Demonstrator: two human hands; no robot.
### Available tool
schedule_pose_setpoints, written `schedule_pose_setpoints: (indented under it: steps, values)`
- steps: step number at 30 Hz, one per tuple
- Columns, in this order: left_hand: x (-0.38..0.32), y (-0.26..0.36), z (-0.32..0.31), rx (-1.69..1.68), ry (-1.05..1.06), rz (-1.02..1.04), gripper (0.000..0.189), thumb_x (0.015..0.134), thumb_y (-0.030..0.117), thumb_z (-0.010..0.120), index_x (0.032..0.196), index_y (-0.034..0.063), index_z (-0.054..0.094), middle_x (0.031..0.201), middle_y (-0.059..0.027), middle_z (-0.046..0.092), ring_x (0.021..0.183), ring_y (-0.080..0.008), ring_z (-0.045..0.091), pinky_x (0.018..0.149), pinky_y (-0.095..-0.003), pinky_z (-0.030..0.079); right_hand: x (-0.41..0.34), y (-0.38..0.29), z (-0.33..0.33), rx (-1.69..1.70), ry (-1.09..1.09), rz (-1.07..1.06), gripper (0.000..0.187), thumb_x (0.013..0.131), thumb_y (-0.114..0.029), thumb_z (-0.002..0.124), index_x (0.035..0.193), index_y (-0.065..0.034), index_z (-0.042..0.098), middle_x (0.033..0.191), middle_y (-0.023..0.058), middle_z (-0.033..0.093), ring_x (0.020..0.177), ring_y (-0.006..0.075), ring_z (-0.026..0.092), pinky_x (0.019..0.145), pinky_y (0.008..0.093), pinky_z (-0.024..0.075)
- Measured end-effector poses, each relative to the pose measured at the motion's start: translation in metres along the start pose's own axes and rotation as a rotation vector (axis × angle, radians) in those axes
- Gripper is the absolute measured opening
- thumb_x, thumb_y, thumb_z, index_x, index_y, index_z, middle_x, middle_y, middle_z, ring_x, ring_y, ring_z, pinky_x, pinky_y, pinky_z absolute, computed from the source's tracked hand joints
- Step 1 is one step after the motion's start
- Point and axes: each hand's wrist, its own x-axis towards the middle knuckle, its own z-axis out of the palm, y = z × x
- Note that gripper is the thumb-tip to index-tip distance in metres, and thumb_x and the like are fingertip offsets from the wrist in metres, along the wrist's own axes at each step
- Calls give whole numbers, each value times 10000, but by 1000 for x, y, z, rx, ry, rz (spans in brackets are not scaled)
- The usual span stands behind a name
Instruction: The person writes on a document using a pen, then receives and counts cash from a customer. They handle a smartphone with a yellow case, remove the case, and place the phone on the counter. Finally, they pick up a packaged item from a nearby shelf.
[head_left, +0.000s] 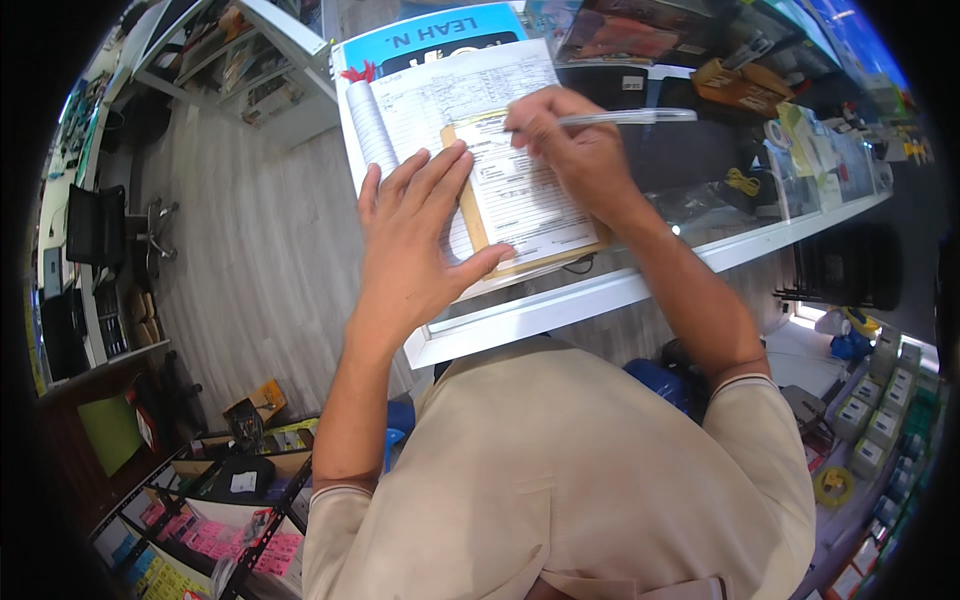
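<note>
My right hand (574, 154) grips a clear-barrelled pen (637, 116), its tip end down at the upper part of a printed form pad (532, 202). Spread flat, my left hand (420, 225) presses on the pad's left edge, thumb across its lower corner. The pad has a tan cardboard backing (472, 214) and lies on an open ruled notebook (420, 105) with handwriting. The notebook's left page (369, 124) is curled into a roll. Beneath these sits a blue and white printed cover (450, 26), partly hidden.
Everything rests on a glass display counter with a white frame (540, 319). To its right are a wooden box (739, 86), a yellow cable bundle (742, 182) and a tape roll (778, 133). Lower left stands a compartmented shelf (225, 517) of small packets. An office chair (154, 232) stands on the floor.
</note>
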Motion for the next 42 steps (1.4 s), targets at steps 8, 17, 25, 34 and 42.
schedule_pose_setpoints:
  steps: [8,17,25,34,42]
  values:
    - [3,7,-3,18,-8,-5,913,765,592,884,1536,193,603,1622,-45,539,1536,-322,404,1328,-591,106,-13,-14,-58,82,22,145,292,1064,-314,722,985,-34,741,845,12,721,749,73,652,671,231,506]
    - [4,15,-9,37,-40,-31,865,783,565,892,1513,189,619,1608,-46,545,1534,-319,410,1324,-604,116,-45,6,-49,-124,-111,228,296,1069,-321,708,1007,-33,744,796,-2,705,747,50,604,673,246,462]
    - [31,39,-3,121,-11,109,810,853,556,841,1514,153,603,1599,-91,536,1541,-339,392,1308,-602,205,-42,4,-49,-97,-149,235,304,1080,-323,691,995,-35,731,793,-4,692,764,43,598,666,241,449]
    - [33,30,8,135,-90,136,920,840,599,824,1577,130,535,1653,-106,491,1545,-367,406,1287,-588,264,-49,15,-57,34,-97,272,326,1091,-358,658,1021,-45,713,879,5,701,804,63,625,713,256,511]
    - [30,32,-9,192,-216,200,1152,825,825,689,1598,3,456,1687,-211,410,1589,-424,329,1281,-600,274,-46,19,-53,28,-123,247,282,1092,-310,661,1021,-42,710,896,12,714,826,59,644,742,244,517]
